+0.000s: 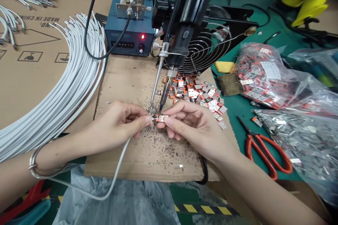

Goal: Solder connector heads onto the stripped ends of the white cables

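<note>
My left hand (126, 121) pinches the end of a white cable (118, 168), which loops down past the cardboard's front edge. Between thumb and fingers, my right hand (185, 121) holds a small USB connector (162, 118) with orange and silver parts. Cable end and connector meet just under the tip of the soldering iron (165, 93), which hangs from a stand. A thin metal feed tube (157, 77) ends beside that tip. Whether the tip touches the connector is too small to tell. Solder bits lie scattered on the cardboard (121, 88) below.
Loose connectors (195, 93) lie behind my right hand, before a black fan (203, 49). A blue feeder box (129, 37) stands at the back. White cables (81, 63) lie left. Red-handled scissors (266, 151), a yellow sponge (224, 66) and plastic bags (295, 147) are at right.
</note>
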`<state>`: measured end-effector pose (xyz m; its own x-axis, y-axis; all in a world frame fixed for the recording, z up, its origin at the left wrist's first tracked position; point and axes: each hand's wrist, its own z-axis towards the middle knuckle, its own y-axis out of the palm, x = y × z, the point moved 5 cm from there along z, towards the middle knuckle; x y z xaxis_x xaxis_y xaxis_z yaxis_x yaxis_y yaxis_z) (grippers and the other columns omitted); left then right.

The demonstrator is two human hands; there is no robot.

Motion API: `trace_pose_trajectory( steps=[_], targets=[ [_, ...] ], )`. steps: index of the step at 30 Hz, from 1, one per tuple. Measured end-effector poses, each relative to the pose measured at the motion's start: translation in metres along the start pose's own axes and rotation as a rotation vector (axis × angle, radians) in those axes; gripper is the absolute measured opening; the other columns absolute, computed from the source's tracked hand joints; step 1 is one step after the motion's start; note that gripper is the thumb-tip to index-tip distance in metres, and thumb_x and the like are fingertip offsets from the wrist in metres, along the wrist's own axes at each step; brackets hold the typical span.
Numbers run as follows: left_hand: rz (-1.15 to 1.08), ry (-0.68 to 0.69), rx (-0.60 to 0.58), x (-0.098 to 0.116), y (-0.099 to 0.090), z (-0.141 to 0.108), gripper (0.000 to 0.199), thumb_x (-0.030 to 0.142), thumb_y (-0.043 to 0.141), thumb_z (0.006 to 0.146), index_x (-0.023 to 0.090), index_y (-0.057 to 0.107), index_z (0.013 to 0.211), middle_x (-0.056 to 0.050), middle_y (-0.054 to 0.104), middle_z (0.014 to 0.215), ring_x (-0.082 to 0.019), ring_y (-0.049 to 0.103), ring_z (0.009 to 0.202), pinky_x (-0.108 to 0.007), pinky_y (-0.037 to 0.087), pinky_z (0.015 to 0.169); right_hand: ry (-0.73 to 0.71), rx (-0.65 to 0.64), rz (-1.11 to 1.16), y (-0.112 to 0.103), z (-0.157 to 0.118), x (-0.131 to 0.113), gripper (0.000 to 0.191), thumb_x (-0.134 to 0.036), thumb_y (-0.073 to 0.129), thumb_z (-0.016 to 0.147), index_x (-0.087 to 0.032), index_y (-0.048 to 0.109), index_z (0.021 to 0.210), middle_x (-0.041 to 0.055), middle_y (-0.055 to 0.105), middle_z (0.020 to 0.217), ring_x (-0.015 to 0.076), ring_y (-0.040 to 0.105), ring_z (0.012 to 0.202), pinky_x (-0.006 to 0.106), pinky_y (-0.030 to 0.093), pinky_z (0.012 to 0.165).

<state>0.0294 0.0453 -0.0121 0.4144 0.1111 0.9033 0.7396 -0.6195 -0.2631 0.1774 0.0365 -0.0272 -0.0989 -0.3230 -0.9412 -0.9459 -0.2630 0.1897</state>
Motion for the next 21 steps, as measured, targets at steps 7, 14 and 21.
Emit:
trace_pose_trajectory(
  steps=[7,14,21],
  targets=[
    [-0.016,0.011,0.021,-0.0005,0.0002,0.0008,0.021,0.024,0.051,0.085,0.014,0.065,0.073,0.007,0.049,0.049,-0.004,0.035,0.040,-0.013,0.026,0.036,-0.017,0.009,-0.016,-0.0012,-0.0003,0.0028,0.014,-0.027,0.072,0.072,-0.017,0.063,0.075,0.0016,0.070,0.064,0.0059,0.056,0.046,0.015,0.043,0.040],
    [-0.034,0.017,0.033,-0.0005,-0.0002,0.0014,0.022,0.024,0.051,0.085,0.014,0.063,0.069,0.007,0.049,0.049,-0.003,0.035,0.039,-0.012,0.026,0.035,-0.021,0.004,0.013,-0.0008,0.0003,0.0032,0.013,-0.024,0.072,0.072,-0.017,0.063,0.075,0.0014,0.071,0.064,0.0052,0.056,0.045,0.013,0.043,0.040],
    [-0.031,0.031,0.035,0.0008,-0.0007,-0.0007,0.021,0.023,0.051,0.085,0.014,0.064,0.072,0.007,0.049,0.049,-0.002,0.035,0.040,-0.011,0.026,0.036,-0.062,0.003,-0.011,-0.0018,-0.0015,0.0007,0.009,-0.022,0.071,0.073,-0.017,0.063,0.074,0.0008,0.071,0.064,0.0048,0.056,0.046,0.013,0.044,0.040]
  ],
)
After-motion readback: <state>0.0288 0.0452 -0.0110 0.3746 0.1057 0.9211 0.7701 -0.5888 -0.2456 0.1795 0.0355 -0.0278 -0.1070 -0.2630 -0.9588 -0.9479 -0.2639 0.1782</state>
